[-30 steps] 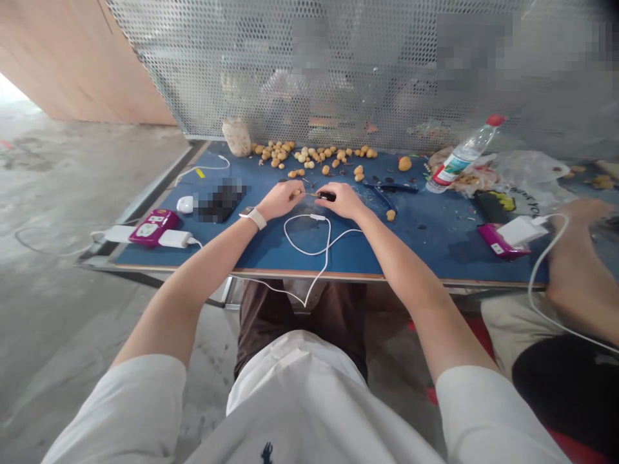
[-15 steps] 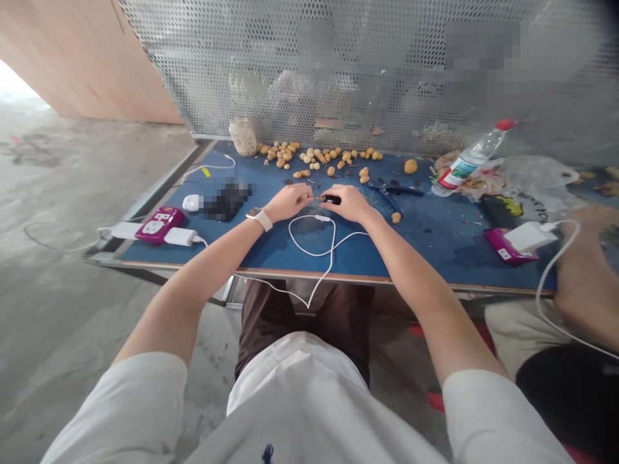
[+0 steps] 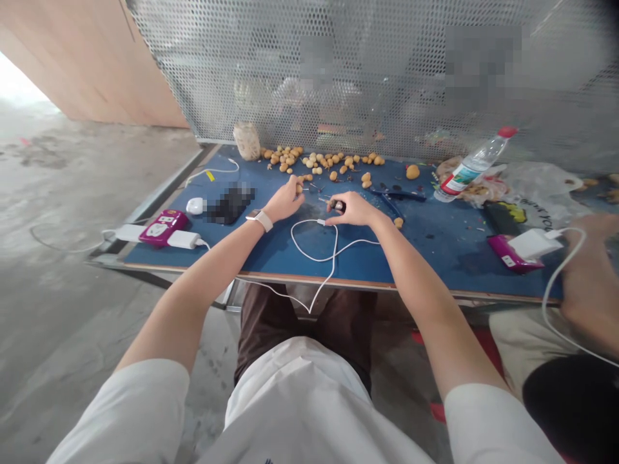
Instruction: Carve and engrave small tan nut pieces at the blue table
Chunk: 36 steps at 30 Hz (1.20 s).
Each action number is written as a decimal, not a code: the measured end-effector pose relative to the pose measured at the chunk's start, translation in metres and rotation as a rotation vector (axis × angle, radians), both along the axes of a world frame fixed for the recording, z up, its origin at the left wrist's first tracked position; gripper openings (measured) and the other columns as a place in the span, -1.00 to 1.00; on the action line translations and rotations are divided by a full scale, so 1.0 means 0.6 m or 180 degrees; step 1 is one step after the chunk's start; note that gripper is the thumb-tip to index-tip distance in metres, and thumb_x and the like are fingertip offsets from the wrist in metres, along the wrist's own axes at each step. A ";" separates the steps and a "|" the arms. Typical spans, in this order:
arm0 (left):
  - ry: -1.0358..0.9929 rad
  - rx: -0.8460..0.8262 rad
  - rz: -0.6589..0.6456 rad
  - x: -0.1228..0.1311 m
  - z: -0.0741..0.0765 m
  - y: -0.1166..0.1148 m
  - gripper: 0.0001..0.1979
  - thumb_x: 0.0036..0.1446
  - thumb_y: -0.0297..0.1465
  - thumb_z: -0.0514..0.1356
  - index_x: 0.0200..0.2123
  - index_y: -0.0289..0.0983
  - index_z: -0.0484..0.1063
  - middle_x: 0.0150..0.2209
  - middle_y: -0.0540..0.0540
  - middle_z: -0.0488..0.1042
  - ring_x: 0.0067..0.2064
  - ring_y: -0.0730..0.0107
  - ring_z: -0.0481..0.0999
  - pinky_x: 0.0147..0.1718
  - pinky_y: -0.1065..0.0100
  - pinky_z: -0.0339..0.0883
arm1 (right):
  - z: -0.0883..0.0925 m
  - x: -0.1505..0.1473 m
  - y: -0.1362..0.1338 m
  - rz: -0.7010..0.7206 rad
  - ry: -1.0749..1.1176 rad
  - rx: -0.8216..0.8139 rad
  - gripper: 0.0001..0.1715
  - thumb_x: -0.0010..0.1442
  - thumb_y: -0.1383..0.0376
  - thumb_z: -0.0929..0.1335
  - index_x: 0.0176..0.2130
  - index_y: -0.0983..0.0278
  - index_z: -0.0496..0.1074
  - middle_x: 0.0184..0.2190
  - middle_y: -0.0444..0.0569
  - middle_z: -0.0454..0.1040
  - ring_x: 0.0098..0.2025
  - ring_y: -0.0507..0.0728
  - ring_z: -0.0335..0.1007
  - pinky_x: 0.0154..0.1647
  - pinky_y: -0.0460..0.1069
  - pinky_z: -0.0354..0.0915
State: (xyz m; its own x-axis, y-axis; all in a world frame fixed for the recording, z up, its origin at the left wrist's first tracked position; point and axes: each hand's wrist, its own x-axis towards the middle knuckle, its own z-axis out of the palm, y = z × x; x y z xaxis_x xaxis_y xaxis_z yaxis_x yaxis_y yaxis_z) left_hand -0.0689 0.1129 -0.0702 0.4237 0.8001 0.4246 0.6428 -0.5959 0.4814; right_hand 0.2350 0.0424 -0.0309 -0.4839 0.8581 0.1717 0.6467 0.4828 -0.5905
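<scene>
My left hand (image 3: 286, 200), with a pale watch band on its wrist, is closed around a small yellowish-brown round fruit (image 3: 299, 189) that looks like a longan. A short thin stalk-like bit sticks out beside it. To the right, my right hand (image 3: 355, 209) grips a small black-handled tool (image 3: 337, 205), its thin metal tip pointing left; fingers hide much of the handle. The hands are apart. A white cable (image 3: 333, 251) loops on the blue table below them. Several similar fruits (image 3: 333, 160) lie in a loose row beyond.
Blue-handled pliers-like tool (image 3: 399, 194) lies right of my right hand. A jar (image 3: 247, 142) stands at the back left, a phone (image 3: 229, 203) and purple power strip (image 3: 162, 229) nearer. On the right are a tilted bottle (image 3: 471, 166), plastic bag (image 3: 536, 183) and another person's arm (image 3: 587, 283).
My hands have separated: the right hand and its tool have moved slightly right and down, away from the left hand. The view has shifted slightly.
</scene>
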 end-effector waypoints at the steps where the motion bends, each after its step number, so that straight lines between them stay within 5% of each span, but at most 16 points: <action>1: -0.0012 -0.0015 0.0014 -0.001 -0.002 0.003 -0.71 0.56 -0.46 0.25 0.26 -0.25 0.56 0.07 -0.30 0.76 0.10 -0.03 0.79 0.24 0.04 0.67 | 0.002 -0.002 -0.003 0.0094 -0.0024 -0.0049 -0.45 0.15 -0.11 0.79 -0.12 0.21 0.82 -0.33 -0.08 0.69 -0.25 0.19 0.52 -0.12 0.08 0.28; 5: 0.0191 0.0025 -0.0075 -0.002 0.000 0.003 -0.73 0.57 -0.44 0.29 0.23 -0.27 0.68 0.31 -0.41 0.73 0.29 -0.13 0.78 0.43 -0.07 0.65 | 0.005 -0.018 -0.014 0.0263 -0.0178 -0.0077 -0.75 0.19 0.09 0.71 -0.23 0.19 0.82 -0.38 -0.10 0.70 -0.29 0.18 0.54 -0.11 0.08 0.31; 9: 0.0354 0.0017 -0.0198 -0.001 0.014 -0.005 -0.64 0.51 -0.38 0.44 0.29 -0.25 0.81 0.29 -0.34 0.81 0.30 -0.15 0.81 0.45 -0.05 0.65 | 0.002 -0.031 -0.017 0.0291 -0.0377 0.0214 -0.94 0.20 0.24 0.65 -0.27 0.17 0.84 -0.33 -0.07 0.80 -0.25 0.22 0.66 -0.10 0.07 0.37; 18: 0.0229 0.0006 -0.0219 0.008 0.030 -0.020 -0.60 0.32 -0.45 0.55 0.21 -0.21 0.85 0.16 -0.23 0.93 0.26 -0.11 0.84 0.40 0.02 0.66 | -0.011 -0.053 -0.012 0.0318 -0.0685 0.0611 -0.73 0.15 0.40 0.68 -0.12 0.18 0.91 -0.10 0.00 0.90 -0.03 0.31 0.81 0.04 0.08 0.45; 26: 0.0010 -0.0213 -0.0367 0.005 0.033 -0.020 -0.67 0.23 -0.45 0.54 0.07 -0.21 0.87 0.06 -0.18 0.95 0.13 -0.03 0.90 0.34 0.07 0.71 | -0.007 -0.010 -0.002 0.0048 0.0094 0.0257 -0.63 0.41 0.07 0.66 0.10 0.17 0.93 0.08 0.11 0.93 0.11 0.38 0.84 0.21 0.17 0.60; 36: -0.0121 -0.0338 -0.0375 0.006 0.029 -0.016 -0.66 0.22 -0.38 0.55 0.07 -0.25 0.90 0.08 -0.21 0.95 0.05 0.04 0.88 0.29 0.07 0.75 | -0.033 0.006 0.027 -0.0450 0.0130 0.0366 -0.62 0.60 0.09 0.56 0.14 0.25 0.94 0.13 0.22 0.93 0.14 0.41 0.85 0.30 0.24 0.63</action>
